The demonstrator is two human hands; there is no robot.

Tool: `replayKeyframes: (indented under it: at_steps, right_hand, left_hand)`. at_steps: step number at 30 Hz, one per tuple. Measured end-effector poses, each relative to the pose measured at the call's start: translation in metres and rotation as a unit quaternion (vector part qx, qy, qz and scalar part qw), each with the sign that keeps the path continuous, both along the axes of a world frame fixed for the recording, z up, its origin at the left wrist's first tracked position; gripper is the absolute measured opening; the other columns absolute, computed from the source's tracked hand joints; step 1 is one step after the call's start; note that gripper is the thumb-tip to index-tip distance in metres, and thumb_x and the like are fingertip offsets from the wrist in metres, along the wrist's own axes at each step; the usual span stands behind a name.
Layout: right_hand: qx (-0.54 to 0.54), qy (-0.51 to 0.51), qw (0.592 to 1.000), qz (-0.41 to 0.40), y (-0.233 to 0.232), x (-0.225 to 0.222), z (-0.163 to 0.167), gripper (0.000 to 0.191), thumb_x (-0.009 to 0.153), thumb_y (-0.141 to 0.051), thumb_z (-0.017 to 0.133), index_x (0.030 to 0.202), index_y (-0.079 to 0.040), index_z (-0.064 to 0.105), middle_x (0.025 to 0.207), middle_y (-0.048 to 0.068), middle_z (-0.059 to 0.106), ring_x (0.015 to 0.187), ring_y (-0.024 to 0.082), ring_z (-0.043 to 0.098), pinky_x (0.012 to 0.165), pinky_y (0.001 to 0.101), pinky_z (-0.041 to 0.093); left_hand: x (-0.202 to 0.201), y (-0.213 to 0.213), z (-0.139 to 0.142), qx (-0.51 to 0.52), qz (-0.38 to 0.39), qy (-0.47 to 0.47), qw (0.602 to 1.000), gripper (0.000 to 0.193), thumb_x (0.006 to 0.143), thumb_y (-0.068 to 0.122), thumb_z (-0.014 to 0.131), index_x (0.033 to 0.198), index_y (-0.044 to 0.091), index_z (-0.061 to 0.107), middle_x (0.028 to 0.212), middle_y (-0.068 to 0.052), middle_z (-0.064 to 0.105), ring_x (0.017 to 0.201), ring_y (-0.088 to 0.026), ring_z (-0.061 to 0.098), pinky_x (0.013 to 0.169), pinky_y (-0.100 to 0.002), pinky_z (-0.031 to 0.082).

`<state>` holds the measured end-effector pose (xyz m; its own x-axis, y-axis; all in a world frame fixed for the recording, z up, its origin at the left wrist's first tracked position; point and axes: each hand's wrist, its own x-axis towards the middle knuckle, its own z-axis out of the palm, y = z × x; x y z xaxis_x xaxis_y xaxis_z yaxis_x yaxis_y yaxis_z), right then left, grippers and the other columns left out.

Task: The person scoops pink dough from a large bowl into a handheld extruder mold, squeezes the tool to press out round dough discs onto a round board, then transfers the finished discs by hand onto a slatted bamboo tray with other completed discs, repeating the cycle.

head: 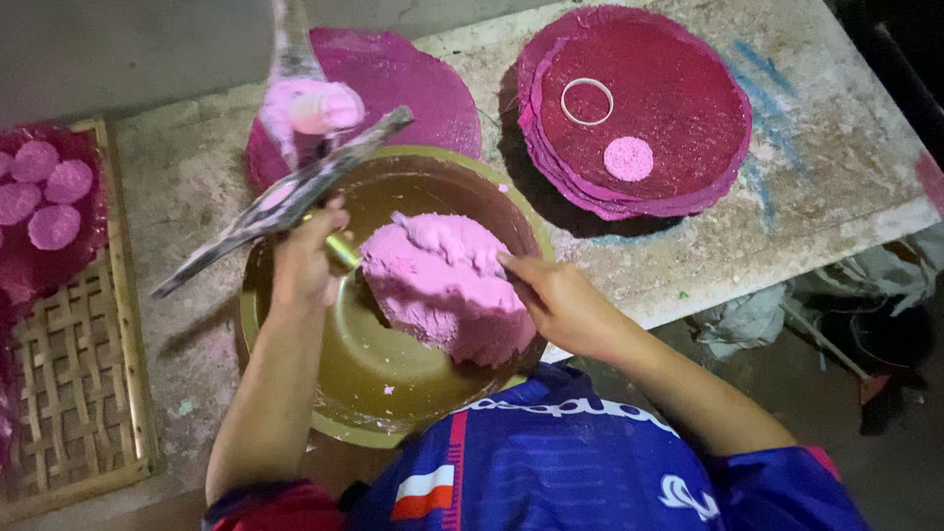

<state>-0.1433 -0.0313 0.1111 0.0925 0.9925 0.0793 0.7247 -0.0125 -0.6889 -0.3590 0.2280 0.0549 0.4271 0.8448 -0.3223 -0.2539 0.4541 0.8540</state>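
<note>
A big mound of pink dough [447, 285] lies in a wide brass-coloured bowl [379, 379] in front of me. My left hand [310, 258] is closed around a flat metal scraper [285, 195] whose blade sticks out up and to the left over the bowl's rim. My right hand [560, 300] rests on the right side of the dough, fingertips pressing into its top edge. A second tool caked with pink dough [305, 103] stands at the bowl's far rim.
A stack of round dark-pink mats [688, 118] at the upper right carries a metal ring [587, 100] and a pink disc [628, 158]. Another pink mat [403, 79] lies behind the bowl. A woven bamboo tray [74, 354] at left holds several pink discs [44, 187]. Table edge drops off at right.
</note>
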Motion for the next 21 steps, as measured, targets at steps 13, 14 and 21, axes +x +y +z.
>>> replayKeyframes:
  at_steps: [13,14,21]
  right_hand:
    - [0.236,0.678,0.690,0.093,0.019,0.011,0.067,0.072,0.106,-0.047,0.052,0.159,-0.017,0.013,0.143,0.024,0.054,0.122,0.027,0.063,0.100,0.0419,0.056]
    - [0.200,0.712,0.660,0.127,0.014,0.018,0.074,0.074,0.107,-0.044,0.054,0.160,-0.007,0.020,0.137,0.027,0.060,0.115,0.029,0.067,0.096,0.0419,0.057]
    - [0.312,-0.043,0.939,0.134,-0.032,0.039,0.107,0.040,0.091,-0.026,0.057,0.130,-0.017,0.059,0.138,0.024,0.062,0.107,0.037,0.073,0.091,0.0425,0.059]
  left_hand:
    - [0.050,-0.164,0.036,-0.275,-0.332,-0.114,0.895,0.040,0.074,-0.009,0.057,0.113,-0.005,0.062,0.094,-0.015,0.072,0.085,-0.022,0.075,0.081,-0.035,0.063]
    - [0.052,-0.158,0.041,-0.086,-0.394,-0.060,0.913,0.030,0.081,-0.001,0.059,0.111,-0.002,0.064,0.093,-0.013,0.072,0.082,-0.023,0.073,0.075,-0.037,0.061]
    - [0.048,-0.136,0.044,0.062,-0.422,0.002,0.905,0.031,0.084,0.005,0.062,0.114,-0.001,0.066,0.099,-0.013,0.073,0.088,-0.022,0.072,0.081,-0.037,0.060]
